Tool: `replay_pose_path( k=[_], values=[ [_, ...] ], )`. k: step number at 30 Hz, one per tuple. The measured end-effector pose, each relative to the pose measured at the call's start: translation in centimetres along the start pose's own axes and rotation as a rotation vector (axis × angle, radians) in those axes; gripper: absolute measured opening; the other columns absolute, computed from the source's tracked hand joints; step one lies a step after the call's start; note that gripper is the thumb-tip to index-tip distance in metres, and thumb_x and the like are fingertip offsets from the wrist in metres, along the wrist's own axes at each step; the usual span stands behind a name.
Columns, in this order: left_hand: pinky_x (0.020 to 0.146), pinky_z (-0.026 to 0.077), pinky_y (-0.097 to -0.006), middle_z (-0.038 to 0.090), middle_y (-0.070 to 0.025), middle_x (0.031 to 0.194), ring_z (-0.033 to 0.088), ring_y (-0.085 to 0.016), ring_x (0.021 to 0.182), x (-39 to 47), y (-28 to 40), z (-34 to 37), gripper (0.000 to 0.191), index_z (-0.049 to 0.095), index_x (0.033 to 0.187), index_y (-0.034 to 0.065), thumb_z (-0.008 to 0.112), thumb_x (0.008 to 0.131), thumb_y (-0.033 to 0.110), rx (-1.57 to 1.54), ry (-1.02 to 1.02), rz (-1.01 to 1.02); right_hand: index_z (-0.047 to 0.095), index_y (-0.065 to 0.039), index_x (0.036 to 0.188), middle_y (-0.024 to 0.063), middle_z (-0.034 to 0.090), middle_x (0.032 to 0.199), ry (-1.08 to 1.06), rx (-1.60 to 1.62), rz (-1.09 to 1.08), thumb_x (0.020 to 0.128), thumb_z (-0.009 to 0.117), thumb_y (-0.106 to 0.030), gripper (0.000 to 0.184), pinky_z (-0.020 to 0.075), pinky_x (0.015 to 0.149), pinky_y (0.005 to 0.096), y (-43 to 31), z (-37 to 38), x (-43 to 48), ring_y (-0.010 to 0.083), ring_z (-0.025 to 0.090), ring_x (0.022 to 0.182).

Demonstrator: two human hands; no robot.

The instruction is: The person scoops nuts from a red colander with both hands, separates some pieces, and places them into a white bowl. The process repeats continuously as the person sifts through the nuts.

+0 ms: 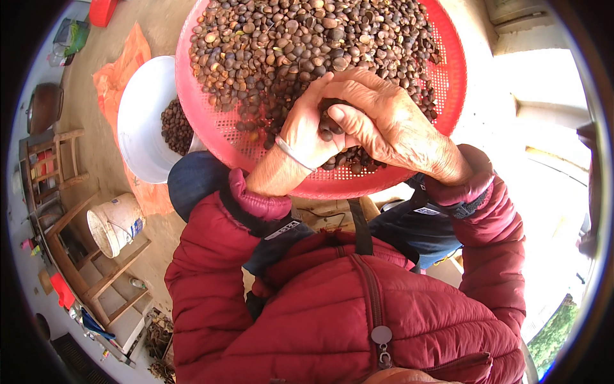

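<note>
A round red plastic basket (pixel 218 139) with a mesh bottom rests over my knees, and many brown nuts or seeds and empty shell halves (pixel 297 48) are spread in it. Over its near part, my left hand (pixel 312 125) is cupped around several dark round nuts (pixel 330 127). My right hand (pixel 383 115) closes over them from the other side, its thumb lying across the nuts. The fingers of both hands meet, so part of what they hold is hidden. More dark nuts lie on the mesh just below the hands.
Left of the basket, a white bucket (pixel 144 120) containing brown nuts (pixel 177 127) stands on an orange sack (pixel 139 187). A dirty white pail (pixel 112 225) lies tipped on the floor near a wooden frame (pixel 115 273). A wooden chair (pixel 57 165) is at the far left.
</note>
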State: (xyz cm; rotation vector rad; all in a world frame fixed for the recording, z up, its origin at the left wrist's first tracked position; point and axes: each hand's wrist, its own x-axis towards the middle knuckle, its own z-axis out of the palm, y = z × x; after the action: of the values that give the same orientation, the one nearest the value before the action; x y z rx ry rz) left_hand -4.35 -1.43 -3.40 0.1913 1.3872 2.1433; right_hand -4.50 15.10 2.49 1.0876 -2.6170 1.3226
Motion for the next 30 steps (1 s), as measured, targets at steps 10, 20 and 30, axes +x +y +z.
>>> replay_pose_path(
  k=[10,20,30],
  values=[
    [0.04,0.033,-0.0209,0.057,-0.0072,0.082,0.044,-0.012,0.057,0.2,0.9,0.0,0.026,0.059,0.106,0.0043,0.052,0.095,0.027,-0.672,0.162,-0.489,0.06,0.001,0.096,0.0203,0.063,0.074,0.114,-0.221,0.602,0.095,0.054,-0.038,0.04,0.0486,0.066,0.0425,8.7,-3.9,-1.8,0.0342,0.063,0.071],
    [0.039,0.031,-0.021,0.055,-0.0026,0.08,0.045,-0.01,0.056,-0.4,-0.4,0.0,0.027,0.059,0.106,0.0049,0.051,0.096,0.028,-0.529,0.067,-0.599,0.043,0.002,0.112,0.027,0.064,0.084,0.066,-0.286,0.498,0.082,0.064,-0.056,0.068,0.0515,0.07,0.0476,6.4,1.6,-2.3,0.0444,0.064,0.082],
    [0.043,0.035,-0.0234,0.057,-0.0048,0.083,0.05,-0.013,0.064,-0.8,0.4,0.7,0.031,0.059,0.106,0.0049,0.051,0.095,0.033,-0.47,0.081,-0.572,0.059,-0.005,0.101,-0.0057,0.045,0.071,0.344,0.158,0.567,0.098,0.054,-0.028,0.023,0.0363,0.053,0.0236,5.6,-0.2,-0.7,0.0058,0.039,0.062]
  ],
)
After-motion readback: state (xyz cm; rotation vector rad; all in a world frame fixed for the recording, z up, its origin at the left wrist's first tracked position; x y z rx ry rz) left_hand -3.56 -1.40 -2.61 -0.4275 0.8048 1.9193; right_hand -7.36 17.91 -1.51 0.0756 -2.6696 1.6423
